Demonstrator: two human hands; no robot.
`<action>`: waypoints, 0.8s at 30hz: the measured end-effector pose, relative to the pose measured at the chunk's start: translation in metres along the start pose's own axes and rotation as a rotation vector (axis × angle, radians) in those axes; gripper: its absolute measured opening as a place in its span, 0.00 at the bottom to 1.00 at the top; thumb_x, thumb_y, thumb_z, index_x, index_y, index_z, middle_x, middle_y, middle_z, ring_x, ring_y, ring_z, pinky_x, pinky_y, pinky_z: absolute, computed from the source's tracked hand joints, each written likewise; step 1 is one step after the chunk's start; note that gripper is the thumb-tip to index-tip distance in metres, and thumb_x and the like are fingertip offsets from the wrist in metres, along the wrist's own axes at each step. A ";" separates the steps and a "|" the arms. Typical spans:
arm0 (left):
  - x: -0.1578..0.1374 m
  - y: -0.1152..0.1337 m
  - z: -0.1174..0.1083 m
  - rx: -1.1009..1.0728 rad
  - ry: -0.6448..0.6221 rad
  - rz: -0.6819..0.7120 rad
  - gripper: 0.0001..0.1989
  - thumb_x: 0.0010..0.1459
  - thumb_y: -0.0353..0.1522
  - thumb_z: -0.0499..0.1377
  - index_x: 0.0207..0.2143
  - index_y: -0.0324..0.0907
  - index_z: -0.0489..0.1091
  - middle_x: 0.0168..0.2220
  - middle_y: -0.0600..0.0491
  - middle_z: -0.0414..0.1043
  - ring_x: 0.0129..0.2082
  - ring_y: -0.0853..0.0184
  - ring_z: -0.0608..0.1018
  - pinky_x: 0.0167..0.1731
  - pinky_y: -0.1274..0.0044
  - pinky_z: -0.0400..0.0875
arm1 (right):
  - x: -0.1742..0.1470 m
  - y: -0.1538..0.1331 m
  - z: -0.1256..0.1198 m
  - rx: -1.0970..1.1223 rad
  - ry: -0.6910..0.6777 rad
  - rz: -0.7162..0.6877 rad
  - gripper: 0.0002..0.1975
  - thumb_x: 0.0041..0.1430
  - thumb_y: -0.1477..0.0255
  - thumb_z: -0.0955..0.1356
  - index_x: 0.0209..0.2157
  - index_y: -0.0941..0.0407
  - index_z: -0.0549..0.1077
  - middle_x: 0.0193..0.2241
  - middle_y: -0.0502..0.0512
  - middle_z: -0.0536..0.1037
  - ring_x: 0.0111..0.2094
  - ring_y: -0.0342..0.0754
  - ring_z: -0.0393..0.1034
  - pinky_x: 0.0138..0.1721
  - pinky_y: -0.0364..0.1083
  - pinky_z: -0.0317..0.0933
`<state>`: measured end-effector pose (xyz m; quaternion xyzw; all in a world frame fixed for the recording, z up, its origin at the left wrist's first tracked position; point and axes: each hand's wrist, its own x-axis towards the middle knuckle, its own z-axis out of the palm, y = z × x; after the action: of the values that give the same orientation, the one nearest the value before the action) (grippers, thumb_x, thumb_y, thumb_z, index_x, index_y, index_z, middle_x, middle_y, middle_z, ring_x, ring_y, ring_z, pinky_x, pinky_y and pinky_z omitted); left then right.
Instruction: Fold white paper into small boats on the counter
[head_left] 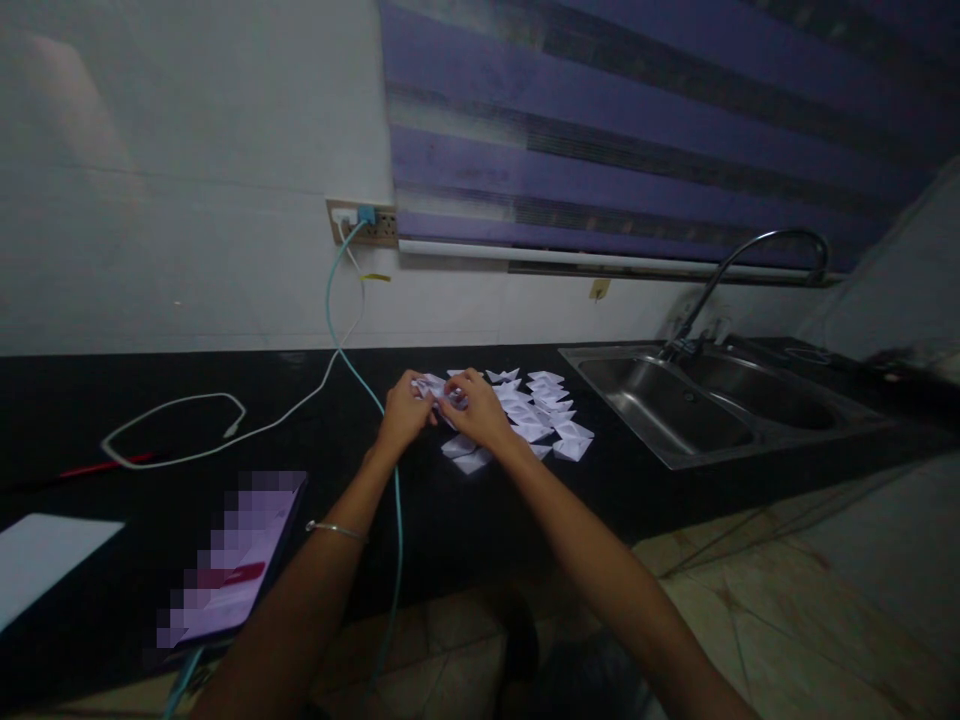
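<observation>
My left hand and my right hand are close together over the black counter. Between them, both sets of fingers pinch a folded white paper boat, partly covered by the fingers. Just right of and beyond my hands lies a cluster of several white folded paper boats, set close together in rough rows. Some of them are hidden behind my right hand. A silver bracelet circles my left wrist.
A tablet and white paper sheets lie at left on the counter. A teal cable runs under my left arm from the wall socket. A white cable loops near a red pen. Right stands a double sink.
</observation>
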<state>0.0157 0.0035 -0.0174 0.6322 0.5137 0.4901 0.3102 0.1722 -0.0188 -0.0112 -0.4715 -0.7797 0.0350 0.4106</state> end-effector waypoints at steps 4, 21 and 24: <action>0.001 0.000 0.002 -0.132 -0.083 -0.058 0.09 0.50 0.27 0.58 0.34 0.45 0.62 0.18 0.61 0.72 0.17 0.66 0.77 0.19 0.79 0.67 | -0.003 0.000 0.003 -0.136 -0.079 0.030 0.09 0.62 0.66 0.67 0.41 0.55 0.75 0.41 0.56 0.74 0.39 0.49 0.70 0.40 0.46 0.63; -0.005 0.002 -0.001 0.343 -0.059 0.168 0.03 0.57 0.31 0.55 0.35 0.47 0.68 0.25 0.53 0.74 0.28 0.61 0.77 0.26 0.75 0.62 | -0.001 -0.002 -0.001 -0.260 -0.157 0.080 0.10 0.67 0.75 0.60 0.43 0.59 0.72 0.43 0.66 0.76 0.44 0.55 0.71 0.45 0.50 0.62; -0.005 0.002 -0.005 0.296 -0.021 0.163 0.09 0.61 0.41 0.57 0.36 0.47 0.69 0.25 0.54 0.74 0.27 0.62 0.77 0.25 0.76 0.61 | 0.000 0.001 -0.002 -0.210 -0.167 0.120 0.10 0.67 0.74 0.60 0.45 0.59 0.71 0.39 0.64 0.78 0.40 0.55 0.72 0.43 0.49 0.61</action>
<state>0.0113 -0.0022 -0.0153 0.7156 0.5241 0.4261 0.1780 0.1742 -0.0191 -0.0098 -0.5530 -0.7809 0.0165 0.2900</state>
